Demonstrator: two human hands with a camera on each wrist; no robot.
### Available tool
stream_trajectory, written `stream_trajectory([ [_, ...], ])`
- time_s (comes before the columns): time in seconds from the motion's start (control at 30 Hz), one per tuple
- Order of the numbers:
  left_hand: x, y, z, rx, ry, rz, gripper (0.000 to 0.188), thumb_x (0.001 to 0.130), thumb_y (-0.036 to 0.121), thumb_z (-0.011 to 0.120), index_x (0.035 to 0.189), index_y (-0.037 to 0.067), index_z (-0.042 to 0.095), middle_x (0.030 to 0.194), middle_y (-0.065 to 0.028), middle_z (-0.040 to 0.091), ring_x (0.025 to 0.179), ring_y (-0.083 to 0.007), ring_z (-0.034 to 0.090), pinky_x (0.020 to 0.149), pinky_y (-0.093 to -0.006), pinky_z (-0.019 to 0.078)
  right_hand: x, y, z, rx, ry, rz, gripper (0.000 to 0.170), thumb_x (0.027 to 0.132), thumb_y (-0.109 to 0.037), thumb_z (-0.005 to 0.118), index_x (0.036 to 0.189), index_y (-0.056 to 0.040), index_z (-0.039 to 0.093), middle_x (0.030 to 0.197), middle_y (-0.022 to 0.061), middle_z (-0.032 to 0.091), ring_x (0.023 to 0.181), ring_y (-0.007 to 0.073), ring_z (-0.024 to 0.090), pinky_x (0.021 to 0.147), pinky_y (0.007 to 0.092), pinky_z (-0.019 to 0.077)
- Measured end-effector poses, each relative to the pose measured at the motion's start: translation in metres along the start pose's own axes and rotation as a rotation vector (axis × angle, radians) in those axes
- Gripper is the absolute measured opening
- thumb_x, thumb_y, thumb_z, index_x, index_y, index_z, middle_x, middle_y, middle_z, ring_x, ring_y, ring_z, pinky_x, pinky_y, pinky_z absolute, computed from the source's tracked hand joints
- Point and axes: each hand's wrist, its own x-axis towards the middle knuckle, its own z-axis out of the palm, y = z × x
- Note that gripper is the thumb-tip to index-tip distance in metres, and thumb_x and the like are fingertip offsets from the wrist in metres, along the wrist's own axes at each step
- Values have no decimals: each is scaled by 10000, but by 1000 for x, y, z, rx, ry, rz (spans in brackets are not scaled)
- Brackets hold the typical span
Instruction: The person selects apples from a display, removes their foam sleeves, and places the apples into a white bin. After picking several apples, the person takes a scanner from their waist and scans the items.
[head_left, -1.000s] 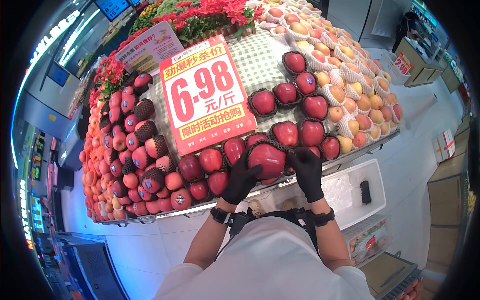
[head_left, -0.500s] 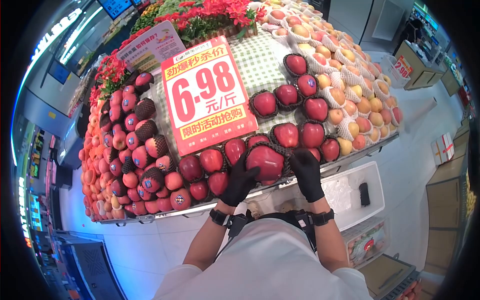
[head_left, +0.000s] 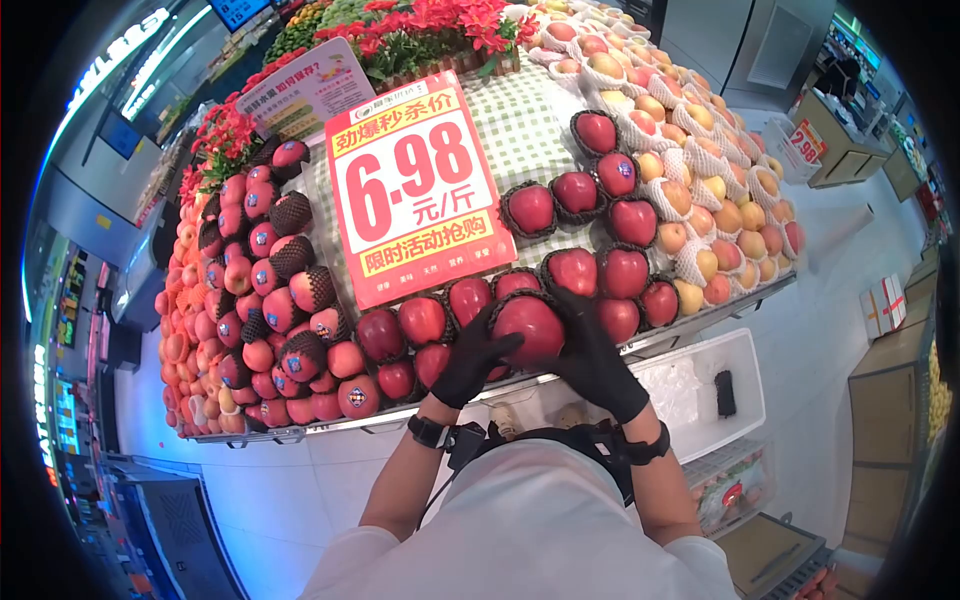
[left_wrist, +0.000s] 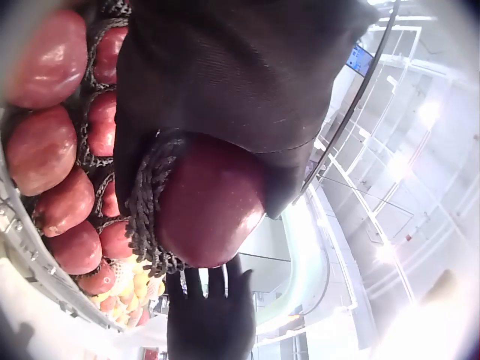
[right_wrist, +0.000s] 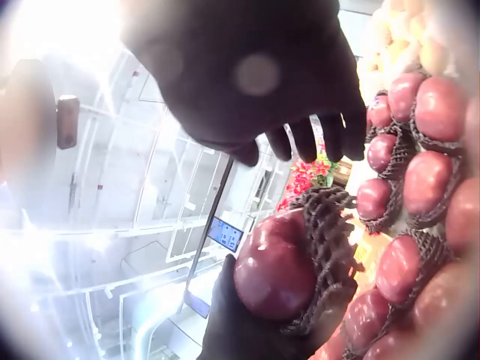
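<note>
A large red apple [head_left: 531, 328], partly wrapped in a black foam net [right_wrist: 330, 259], is held in my black-gloved left hand [head_left: 468, 362] above the stand's front edge. In the left wrist view, thumb and fingers curl around the apple [left_wrist: 214, 202], and the net bunches along one side. My gloved right hand [head_left: 600, 365] is at the apple's right side. The right wrist view shows this right hand [right_wrist: 255, 82] with its fingers extended, a gap between them and the apple. Netted red apples [head_left: 573, 272] lie just beyond both hands.
A red-and-yellow price sign [head_left: 420, 190] stands behind the front row on a green checked cloth [head_left: 525, 110]. Net-wrapped yellow-red fruit [head_left: 720, 200] is piled at right, more apples [head_left: 285, 310] at left. A white foam box [head_left: 690, 390] is below the stand's edge.
The right hand has moved left toward the held apple, and its bent fingers have straightened forward. The left hand keeps its hold, the apple shifting only slightly.
</note>
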Motion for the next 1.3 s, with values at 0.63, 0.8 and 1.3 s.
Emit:
stream_trajectory([
  [0.63,20,13,29,350,1,262,846,833,57,681,1507,132,176,1499,-131,272,1341,-221,362,1057,-368,405,4,47,23,987,-26,383,357,894,-106,598,1217,33,537,1122,68,610,939,144,627,776,276,533],
  [0.8,28,12,23,258,-80,248,848,819,46,690,1502,93,188,1486,-129,294,1339,-223,360,1066,-370,397,2,42,26,867,-20,365,387,890,-124,599,1244,10,520,1074,51,617,930,147,622,755,267,514],
  [1.3,27,-15,-16,27,-86,79,695,844,36,627,1456,70,300,1358,-115,479,1227,-173,486,984,-327,466,18,5,10,480,-42,402,656,869,-198,656,1423,-46,337,1327,130,482,1173,187,509,955,330,455],
])
